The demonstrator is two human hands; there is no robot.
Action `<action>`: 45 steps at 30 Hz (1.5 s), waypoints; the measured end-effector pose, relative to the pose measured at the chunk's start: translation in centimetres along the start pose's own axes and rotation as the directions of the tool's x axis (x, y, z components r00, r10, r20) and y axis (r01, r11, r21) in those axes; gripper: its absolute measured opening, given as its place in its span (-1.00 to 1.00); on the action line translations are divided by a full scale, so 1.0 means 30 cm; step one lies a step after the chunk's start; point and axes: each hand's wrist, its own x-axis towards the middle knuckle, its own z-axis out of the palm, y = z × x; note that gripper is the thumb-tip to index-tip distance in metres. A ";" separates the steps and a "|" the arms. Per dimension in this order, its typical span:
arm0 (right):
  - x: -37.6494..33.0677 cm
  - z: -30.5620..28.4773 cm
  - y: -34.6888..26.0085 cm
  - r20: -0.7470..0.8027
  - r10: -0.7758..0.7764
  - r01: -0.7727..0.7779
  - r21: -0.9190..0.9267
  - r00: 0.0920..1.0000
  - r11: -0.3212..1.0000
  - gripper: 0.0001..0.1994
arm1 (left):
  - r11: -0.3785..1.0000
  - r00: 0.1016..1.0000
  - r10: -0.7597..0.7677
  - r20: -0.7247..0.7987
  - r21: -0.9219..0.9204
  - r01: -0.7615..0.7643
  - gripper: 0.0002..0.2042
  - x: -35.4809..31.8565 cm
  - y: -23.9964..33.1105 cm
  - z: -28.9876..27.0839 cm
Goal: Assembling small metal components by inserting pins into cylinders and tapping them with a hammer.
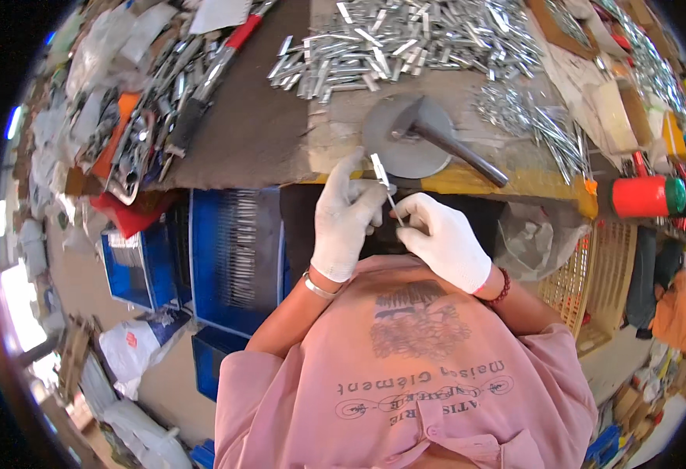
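Observation:
Both my hands wear white gloves and meet just off the bench's front edge. My left hand (341,223) is closed on a short shiny metal tube (380,167), which points up and away from me. Between the thumb and fingers of my right hand (444,238) is a thin metal rod (394,208). The rod's upper end meets the lower end of the tube; whether it is inside, I cannot tell. Just beyond my hands, a hammer (464,153) rests on a round grey metal disc (382,129), its handle slanting toward the near right.
A large heap of metal tubes (405,47) covers the back of the bench, with thin rods (558,144) at right. Tools (124,141) crowd the left. Blue crates (237,313) stand below left, a yellow crate (569,273) below right. A red-green cylinder (641,197) sits right.

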 end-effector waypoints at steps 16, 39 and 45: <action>0.120 -0.056 0.147 -0.456 -0.236 0.301 0.075 0.858 0.951 -0.62 | 0.965 0.749 -0.119 -0.651 -0.254 -0.067 -0.51 0.072 -0.374 -0.712; 0.114 -0.064 0.139 -0.408 -0.284 0.361 0.125 0.868 0.924 -0.64 | 0.855 0.308 0.358 -0.881 0.442 0.272 -0.58 0.532 -0.955 -1.405; 0.123 -0.052 0.138 -0.425 -0.278 0.364 0.137 0.862 0.921 -0.69 | 0.672 -0.005 0.730 -0.684 0.718 -0.184 -0.81 0.353 -0.232 -1.004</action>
